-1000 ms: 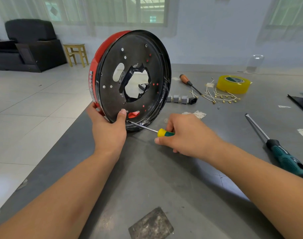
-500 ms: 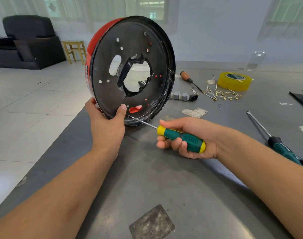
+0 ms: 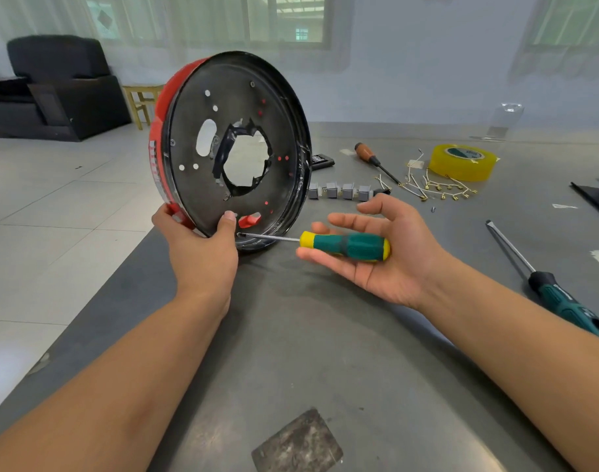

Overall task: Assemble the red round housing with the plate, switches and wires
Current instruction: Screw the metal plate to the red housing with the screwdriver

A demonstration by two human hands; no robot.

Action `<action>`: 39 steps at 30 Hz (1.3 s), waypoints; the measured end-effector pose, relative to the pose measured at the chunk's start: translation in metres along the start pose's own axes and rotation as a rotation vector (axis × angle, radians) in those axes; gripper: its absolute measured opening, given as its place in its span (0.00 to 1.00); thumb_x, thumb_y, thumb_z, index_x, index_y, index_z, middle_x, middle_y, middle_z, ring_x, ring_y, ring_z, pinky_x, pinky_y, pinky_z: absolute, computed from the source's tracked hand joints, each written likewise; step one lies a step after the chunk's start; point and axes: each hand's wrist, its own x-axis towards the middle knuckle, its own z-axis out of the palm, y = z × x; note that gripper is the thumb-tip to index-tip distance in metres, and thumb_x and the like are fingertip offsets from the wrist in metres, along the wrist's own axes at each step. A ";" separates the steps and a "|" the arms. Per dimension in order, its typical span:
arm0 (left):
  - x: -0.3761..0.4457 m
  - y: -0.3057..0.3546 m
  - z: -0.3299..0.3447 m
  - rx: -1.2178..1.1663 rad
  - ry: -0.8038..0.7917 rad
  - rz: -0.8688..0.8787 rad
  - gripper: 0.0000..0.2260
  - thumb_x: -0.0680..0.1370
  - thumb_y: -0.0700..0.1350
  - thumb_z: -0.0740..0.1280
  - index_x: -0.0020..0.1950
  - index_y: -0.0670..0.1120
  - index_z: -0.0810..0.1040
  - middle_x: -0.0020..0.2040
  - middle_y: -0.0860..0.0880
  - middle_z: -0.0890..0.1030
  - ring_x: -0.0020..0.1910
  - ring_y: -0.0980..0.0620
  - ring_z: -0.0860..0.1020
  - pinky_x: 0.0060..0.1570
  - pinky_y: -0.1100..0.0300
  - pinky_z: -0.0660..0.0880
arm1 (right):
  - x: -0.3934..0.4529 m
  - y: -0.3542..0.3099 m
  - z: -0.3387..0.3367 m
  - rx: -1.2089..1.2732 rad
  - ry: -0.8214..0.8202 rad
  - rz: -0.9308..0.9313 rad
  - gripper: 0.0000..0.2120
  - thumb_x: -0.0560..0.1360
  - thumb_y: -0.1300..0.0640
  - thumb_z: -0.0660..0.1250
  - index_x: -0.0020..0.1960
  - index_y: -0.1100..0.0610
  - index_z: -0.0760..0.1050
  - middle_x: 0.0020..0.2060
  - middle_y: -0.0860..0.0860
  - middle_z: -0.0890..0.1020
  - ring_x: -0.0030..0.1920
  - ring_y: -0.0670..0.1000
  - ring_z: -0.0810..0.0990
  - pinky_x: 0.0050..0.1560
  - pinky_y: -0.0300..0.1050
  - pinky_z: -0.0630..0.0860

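**A:** Where's the housing?

**B:** The red round housing stands on edge at the left side of the grey desk, bottom rim on the surface. The black plate sits in its open face, turned toward me, with a ragged central hole and a few small round ones. My left hand grips the lower rim: thumb pressed on the plate face, fingers wrapped behind the red wall.

**A:** And the right grip?

**B:** My right hand is palm up, fingers spread and nearly straight. The green-and-yellow screwdriver lies across the palm, not clasped. Its shaft points left; the tip is at the plate's lower edge, just beside my left thumb.

**A:** The other parts?

**B:** Behind the right hand, a row of grey switches lies on the desk just right of the housing. Further right, loose wires with brass terminals are scattered in front of a yellow tape roll. An orange-handled screwdriver lies beside the wires. A long dark-green screwdriver lies well apart, by my right forearm. A small black part peeks from behind the housing rim; can't tell what it is.
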 end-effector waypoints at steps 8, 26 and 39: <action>0.004 -0.002 0.000 -0.042 0.054 -0.077 0.24 0.75 0.46 0.75 0.62 0.55 0.63 0.56 0.57 0.81 0.56 0.54 0.84 0.61 0.44 0.81 | 0.005 0.010 0.000 -0.177 -0.059 -0.287 0.14 0.76 0.62 0.61 0.60 0.65 0.73 0.54 0.69 0.84 0.53 0.73 0.84 0.48 0.59 0.85; 0.006 -0.001 0.000 -0.030 0.104 -0.088 0.23 0.77 0.44 0.73 0.63 0.53 0.60 0.55 0.56 0.78 0.54 0.54 0.83 0.60 0.44 0.82 | -0.003 -0.001 -0.017 -1.752 0.003 -0.971 0.16 0.77 0.56 0.64 0.62 0.49 0.64 0.51 0.45 0.71 0.42 0.42 0.72 0.43 0.30 0.67; 0.000 0.002 -0.001 0.054 0.102 0.004 0.22 0.80 0.42 0.71 0.62 0.53 0.59 0.57 0.55 0.78 0.50 0.62 0.80 0.61 0.54 0.80 | 0.010 -0.006 -0.011 -1.193 0.306 -0.355 0.26 0.82 0.34 0.53 0.50 0.58 0.73 0.23 0.52 0.75 0.18 0.50 0.65 0.21 0.39 0.63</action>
